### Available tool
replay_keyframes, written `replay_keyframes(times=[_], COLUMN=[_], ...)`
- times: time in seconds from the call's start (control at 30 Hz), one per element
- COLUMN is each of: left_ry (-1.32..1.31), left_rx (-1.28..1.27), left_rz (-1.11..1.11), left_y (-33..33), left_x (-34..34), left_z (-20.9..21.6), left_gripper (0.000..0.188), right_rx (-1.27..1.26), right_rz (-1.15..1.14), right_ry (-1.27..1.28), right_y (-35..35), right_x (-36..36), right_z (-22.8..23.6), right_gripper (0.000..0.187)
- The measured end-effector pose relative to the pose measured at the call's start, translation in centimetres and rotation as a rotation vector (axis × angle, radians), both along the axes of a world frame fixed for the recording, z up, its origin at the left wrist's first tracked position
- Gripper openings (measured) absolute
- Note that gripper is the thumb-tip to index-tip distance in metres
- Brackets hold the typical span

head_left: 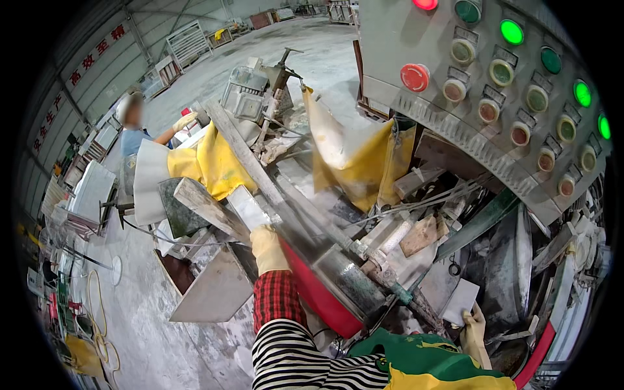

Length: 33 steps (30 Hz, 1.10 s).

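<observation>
Your right hand (476,338), in a cream glove, has its fingers closed on the edge of a tile (461,300). The tile is low on the right, among the pale scraps beside the machine. It is flat, light grey and four-cornered, and sits tilted, with its lower edge at your fingers.

Your left hand (268,249), gloved too, is at the near end of a whitish slab (255,211), just above a red guard (312,286). Its fingers are seen from behind, so you cannot tell whether they grip or only rest there.

To your left, several boards (218,289) stand together like an open box; what lies between them is too jumbled to make out. Far back on the floor is a crate (223,40) with something yellow on it.

The panel (385,49) at upper right has small label plates by its buttons (512,32), too small to read; several buttons glow green. Large red characters (97,54) run along the wall. A co-worker (134,117) stands beyond a yellow flap (218,159).
</observation>
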<state>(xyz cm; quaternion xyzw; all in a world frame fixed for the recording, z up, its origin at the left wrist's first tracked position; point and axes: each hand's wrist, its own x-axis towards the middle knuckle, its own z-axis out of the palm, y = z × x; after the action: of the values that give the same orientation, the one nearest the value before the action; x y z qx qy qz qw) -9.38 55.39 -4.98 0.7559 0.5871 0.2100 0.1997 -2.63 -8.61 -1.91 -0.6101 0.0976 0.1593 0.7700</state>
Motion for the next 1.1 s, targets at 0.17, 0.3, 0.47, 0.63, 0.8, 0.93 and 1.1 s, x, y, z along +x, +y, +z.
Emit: replay_keyframes(times=[0.17, 0.3, 0.47, 0.63, 0.8, 0.93, 1.1], left_ry=[-0.014, -0.005, 0.033, 0.029, -0.093, -0.154, 0.12], left_rx=[-0.035, -0.127, -0.087, -0.064, -0.051, 0.577, 0.565], left_rz=[0.043, 0.036, 0.025, -0.013, -0.064, -0.322, -0.403], left_y=[-0.6, -0.1, -0.9, -1.1, -3.1, -6.4, -7.0], left_x=[0.2, 0.0, 0.1, -0.3, -0.9, -1.0, -1.3], left_z=[0.9, 0.5, 0.8, 1.3, 3.5, 6.1, 4.5], left_gripper=[0.028, 0.028, 0.028, 0.033, 0.036, 0.04, 0.057], right_rx=[-0.023, -0.078, -0.027, -0.016, -0.047, -0.04, -0.023], right_rz=[0.107, 0.058, 0.079, 0.104, 0.062, 0.093, 0.132], right_ry=[-0.017, -0.108, -0.054, -0.011, -0.113, -0.126, -0.012], right_y=[1.1, -0.2, -0.2, 1.3, -1.3, -1.2, 0.2], right_x=[0.3, 1.0, 1.1, 0.8, 1.3, 1.1, 1.2], right_z=[1.4, -2.1, -1.6, 0.7, -4.7, -4.6, -1.8], right_gripper=[0.059, 0.056, 0.061, 0.065, 0.06, 0.061, 0.065])
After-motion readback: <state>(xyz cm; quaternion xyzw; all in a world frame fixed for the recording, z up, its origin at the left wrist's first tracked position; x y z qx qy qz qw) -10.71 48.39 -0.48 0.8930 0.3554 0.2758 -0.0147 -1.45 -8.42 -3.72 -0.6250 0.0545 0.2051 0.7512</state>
